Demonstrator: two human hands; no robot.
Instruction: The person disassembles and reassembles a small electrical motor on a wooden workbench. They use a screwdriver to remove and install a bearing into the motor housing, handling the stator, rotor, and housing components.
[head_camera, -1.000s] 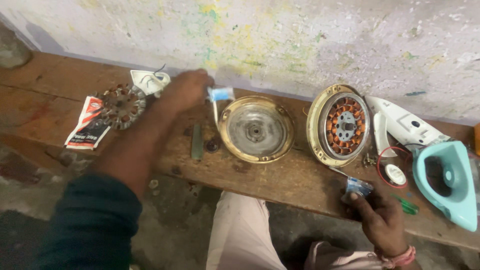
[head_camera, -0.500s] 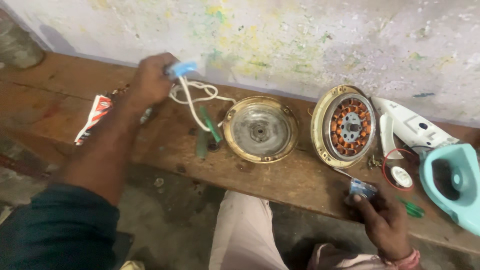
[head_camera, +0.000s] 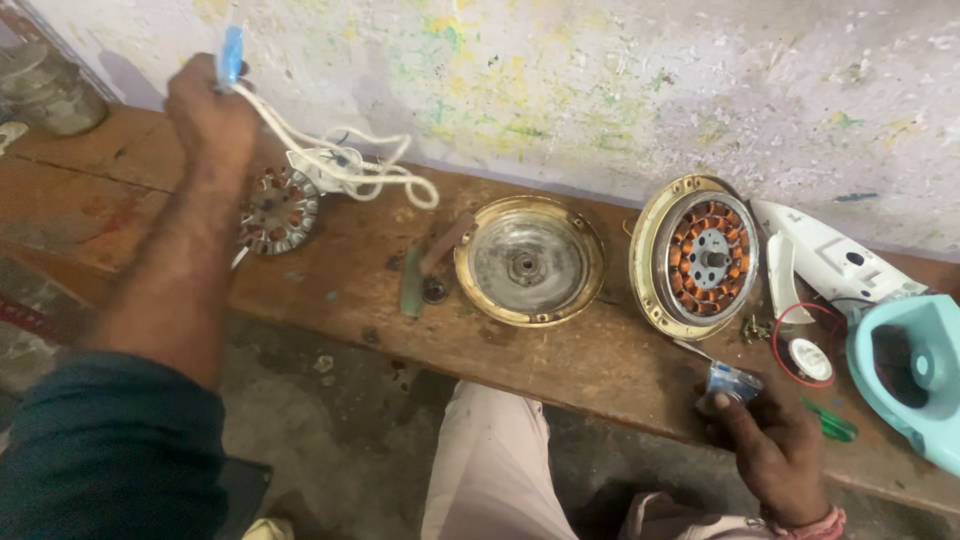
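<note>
Holding a small blue plug-like piece (head_camera: 232, 52) up near the wall, my left hand (head_camera: 205, 115) is clenched around it; the piece stands roughly upright, long axis vertical, top end pointing up. From it a white cord (head_camera: 345, 168) trails down and to the right, looping onto the worn wooden tabletop (head_camera: 560, 350) beside a small round stator with copper windings (head_camera: 278, 208). My right hand (head_camera: 775, 450) rests at the tabletop's near edge, fingers closed on a small blue-and-clear packet (head_camera: 732, 383). Between the hands lie a brass-rimmed round motor cover (head_camera: 528, 262), dish side up, and a second brass-rimmed housing showing orange copper coils (head_camera: 700, 255), tilted. A white and turquoise clothes iron (head_camera: 900, 350) lies at far right.
</note>
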